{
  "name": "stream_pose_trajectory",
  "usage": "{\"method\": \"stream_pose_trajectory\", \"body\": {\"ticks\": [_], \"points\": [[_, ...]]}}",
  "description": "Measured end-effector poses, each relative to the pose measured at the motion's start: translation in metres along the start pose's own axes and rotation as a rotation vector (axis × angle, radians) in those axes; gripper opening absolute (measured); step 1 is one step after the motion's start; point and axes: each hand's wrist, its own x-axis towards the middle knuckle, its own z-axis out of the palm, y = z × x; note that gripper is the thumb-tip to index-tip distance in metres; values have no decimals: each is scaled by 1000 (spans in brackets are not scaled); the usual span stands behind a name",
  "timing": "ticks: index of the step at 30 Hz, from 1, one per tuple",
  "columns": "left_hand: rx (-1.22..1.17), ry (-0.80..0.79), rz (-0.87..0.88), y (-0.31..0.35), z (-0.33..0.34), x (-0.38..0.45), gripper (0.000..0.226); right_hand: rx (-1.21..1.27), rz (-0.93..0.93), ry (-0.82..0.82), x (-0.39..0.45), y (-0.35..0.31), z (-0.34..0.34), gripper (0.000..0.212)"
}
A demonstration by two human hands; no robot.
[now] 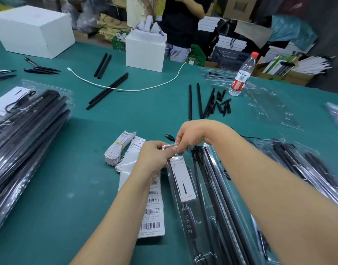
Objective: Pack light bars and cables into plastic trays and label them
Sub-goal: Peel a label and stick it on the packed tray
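Both hands, left hand [154, 153] and right hand [191, 136], pinch the top tab of the plastic tray [183, 180], which lies near-centre on the tabletop [68, 188]. Recommended: press the tab edges together evenly, keeping the label card [180, 178] flat inside.
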Motion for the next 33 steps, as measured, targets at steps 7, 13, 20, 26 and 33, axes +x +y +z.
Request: {"method": "stream_pose_trajectory", "body": {"ticks": [7,13,20,26,33], "points": [[-2,8,4,0,0,1,10,-3,12,20,1,-3,1,23],[-27,14,-11,-1,0,2,9,18,24,28,0,-5,1,22],[-1,29,-6,-1,-1,3,10,32,37,24,2,-8,2,26],[25,53,7,-1,-3,3,9,64,40,42,3,-9,3,31],[-21,61,17,0,-3,3,13,89,-10,31,3,-3,1,13]]}}
